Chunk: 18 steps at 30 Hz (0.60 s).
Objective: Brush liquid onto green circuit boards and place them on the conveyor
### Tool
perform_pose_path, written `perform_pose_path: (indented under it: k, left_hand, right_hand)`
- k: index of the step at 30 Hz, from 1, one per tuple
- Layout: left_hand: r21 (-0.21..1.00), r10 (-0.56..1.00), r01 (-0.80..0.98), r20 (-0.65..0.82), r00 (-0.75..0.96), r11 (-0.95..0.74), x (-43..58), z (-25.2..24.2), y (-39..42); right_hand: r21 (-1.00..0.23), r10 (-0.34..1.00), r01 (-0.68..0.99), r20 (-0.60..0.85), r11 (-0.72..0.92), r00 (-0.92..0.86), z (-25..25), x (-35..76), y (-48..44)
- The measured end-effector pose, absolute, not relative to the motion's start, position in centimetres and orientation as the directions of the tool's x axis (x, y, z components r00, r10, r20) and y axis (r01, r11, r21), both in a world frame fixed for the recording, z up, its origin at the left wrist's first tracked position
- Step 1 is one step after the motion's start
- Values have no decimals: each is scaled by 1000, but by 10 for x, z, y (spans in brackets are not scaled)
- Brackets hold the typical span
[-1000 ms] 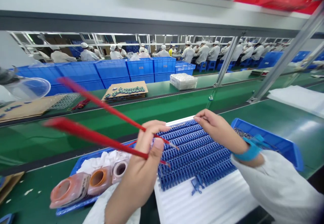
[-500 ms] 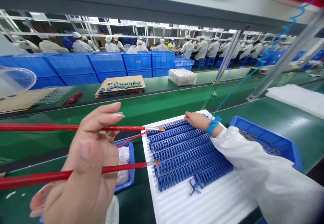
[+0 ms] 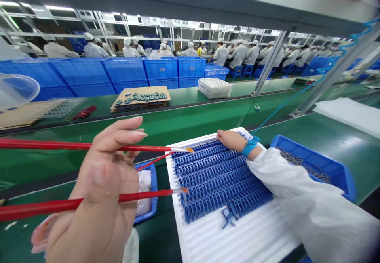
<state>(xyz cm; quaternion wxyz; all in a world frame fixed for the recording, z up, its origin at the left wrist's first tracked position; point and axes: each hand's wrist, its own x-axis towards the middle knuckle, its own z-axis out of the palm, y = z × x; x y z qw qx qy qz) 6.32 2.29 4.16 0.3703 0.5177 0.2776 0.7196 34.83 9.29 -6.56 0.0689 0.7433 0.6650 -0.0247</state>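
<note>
My left hand is closed around several red-handled paintbrushes. Their handles run sideways through the fingers and the tan bristles point right, over the left side of a white foam tray. Rows of small blue plastic parts stand packed in this tray. At its far rows is my right hand, with fingers curled; what they grip, if anything, is hidden. A blue wrist strap with a coiled cord circles the right wrist. A few loose blue parts lie in front of the rows.
Right of the tray stands a blue bin of grey pieces; a smaller blue bin with white contents is on the left. Behind the green ledge, cardboard carries small green-and-white parts. A metal post rises there. Co-workers in white sit far back.
The camera view has shifted slightly. Both hands keep almost the same pose and place. A small part on the green strip behind the tray has moved a little to the right.
</note>
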Motion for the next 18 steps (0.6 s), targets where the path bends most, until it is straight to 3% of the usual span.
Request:
perform_pose_path:
  k: [18]
  left_hand:
    - [784,807,-193,563,-175,-589,58,35,30]
  right_hand:
    - [-10,984,999,-174,-47,44,-64,362,101]
